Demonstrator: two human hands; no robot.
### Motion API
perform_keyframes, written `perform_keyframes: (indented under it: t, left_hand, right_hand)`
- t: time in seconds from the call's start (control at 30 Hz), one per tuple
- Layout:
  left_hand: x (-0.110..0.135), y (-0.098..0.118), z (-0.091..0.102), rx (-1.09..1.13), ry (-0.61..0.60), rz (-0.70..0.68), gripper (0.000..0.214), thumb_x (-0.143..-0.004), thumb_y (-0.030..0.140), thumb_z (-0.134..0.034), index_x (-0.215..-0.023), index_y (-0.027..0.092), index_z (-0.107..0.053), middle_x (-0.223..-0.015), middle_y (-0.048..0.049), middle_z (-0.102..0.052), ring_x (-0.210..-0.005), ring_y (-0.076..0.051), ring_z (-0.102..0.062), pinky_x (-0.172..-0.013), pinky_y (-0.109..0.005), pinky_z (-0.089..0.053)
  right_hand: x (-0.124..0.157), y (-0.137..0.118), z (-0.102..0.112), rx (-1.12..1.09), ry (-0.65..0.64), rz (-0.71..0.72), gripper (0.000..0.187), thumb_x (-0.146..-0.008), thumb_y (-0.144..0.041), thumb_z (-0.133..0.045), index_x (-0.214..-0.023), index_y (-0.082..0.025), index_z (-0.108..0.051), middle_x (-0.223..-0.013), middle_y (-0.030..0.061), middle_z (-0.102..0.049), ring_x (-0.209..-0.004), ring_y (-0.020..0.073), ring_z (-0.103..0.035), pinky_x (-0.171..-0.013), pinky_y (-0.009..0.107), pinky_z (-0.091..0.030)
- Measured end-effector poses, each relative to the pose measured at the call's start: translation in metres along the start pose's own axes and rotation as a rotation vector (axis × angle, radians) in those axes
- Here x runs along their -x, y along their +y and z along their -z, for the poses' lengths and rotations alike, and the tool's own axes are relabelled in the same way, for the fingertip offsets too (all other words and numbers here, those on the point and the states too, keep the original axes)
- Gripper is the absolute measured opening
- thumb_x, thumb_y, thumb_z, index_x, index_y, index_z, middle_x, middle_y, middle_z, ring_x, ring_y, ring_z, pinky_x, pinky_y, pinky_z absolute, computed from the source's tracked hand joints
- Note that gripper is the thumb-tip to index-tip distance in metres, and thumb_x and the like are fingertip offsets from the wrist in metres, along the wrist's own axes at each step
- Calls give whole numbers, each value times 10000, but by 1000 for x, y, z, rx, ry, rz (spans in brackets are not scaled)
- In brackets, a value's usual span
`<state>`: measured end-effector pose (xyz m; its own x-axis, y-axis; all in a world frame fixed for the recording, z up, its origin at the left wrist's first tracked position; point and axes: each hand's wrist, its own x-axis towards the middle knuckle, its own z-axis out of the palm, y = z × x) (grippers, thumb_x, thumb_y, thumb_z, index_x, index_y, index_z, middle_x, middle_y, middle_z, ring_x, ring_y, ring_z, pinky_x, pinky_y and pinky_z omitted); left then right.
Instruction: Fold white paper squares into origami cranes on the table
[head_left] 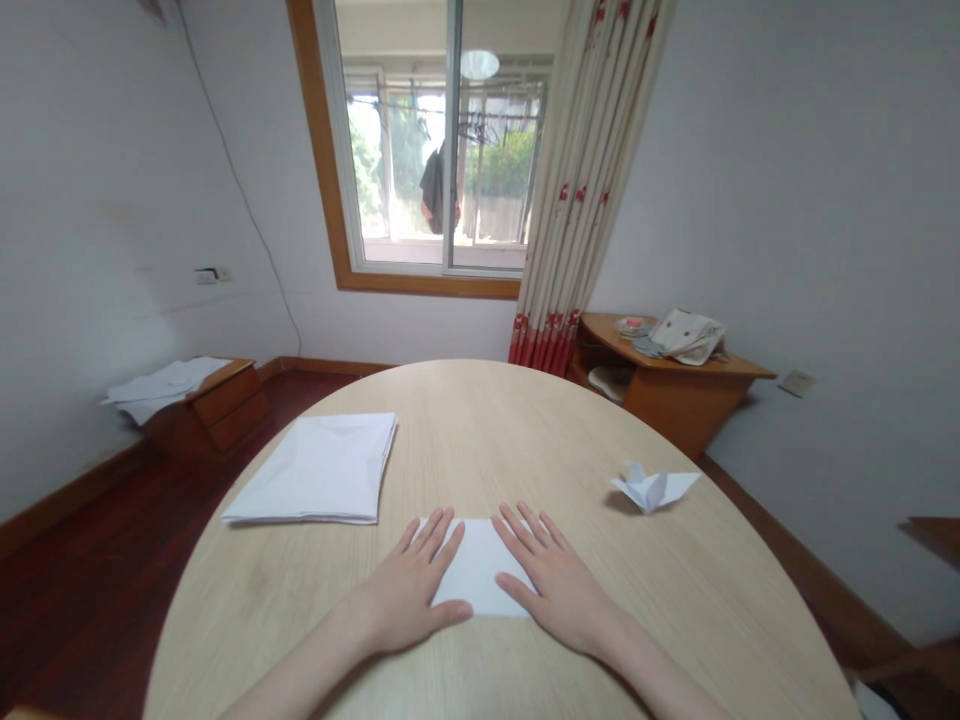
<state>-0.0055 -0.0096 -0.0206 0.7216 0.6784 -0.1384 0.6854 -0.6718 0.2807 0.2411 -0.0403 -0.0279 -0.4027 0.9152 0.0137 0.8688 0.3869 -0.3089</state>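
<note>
A white sheet of paper (481, 570) lies flat on the table in front of me. Over its left side rests my left hand (417, 585), palm down with the fingers spread. My right hand (553, 580) lies the same way across the right side, thumb pointing inward. Both hands touch the paper without gripping it, and they cover its left and right edges. To the right sits a folded white paper figure (651, 490), shaped like a bird. A stack of white paper (315, 470) lies to the left of my left hand.
The round wooden table (480, 430) has a curved edge on all visible sides. Beyond it stand a low drawer cabinet (229, 405) with papers at left and a corner desk (675, 395) with a cloth bag (688, 335) at right. A curtain (570, 200) hangs beside the window.
</note>
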Motion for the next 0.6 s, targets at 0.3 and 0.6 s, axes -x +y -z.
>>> perform_keyframes:
  t: [0.3,0.6]
  left_hand:
    - [1,14,19,14,-25,20,866,-832,525,-585,-1485,83,-228,-1549,-176,-132,-1443,-276,-132,-1175,-453,-150]
    - [6,19,32,18,80,-39,664,-844,448,-606,-1400,136,-419,-1457,-154,-416,-1348,-304,-394,-1092,-442,-349]
  right_hand:
    - [4,-1,10,-42,-92,122,781,-884,-617,-479,-1495,-198,-230,-1559,106,-177,-1449,283,-123,-1170,533,-141]
    - [7,3,14,-63,-97,134,984,-748,-720,-575,-1501,-201,-213,-1556,136,-187,-1440,320,-144,-1156,546,-179]
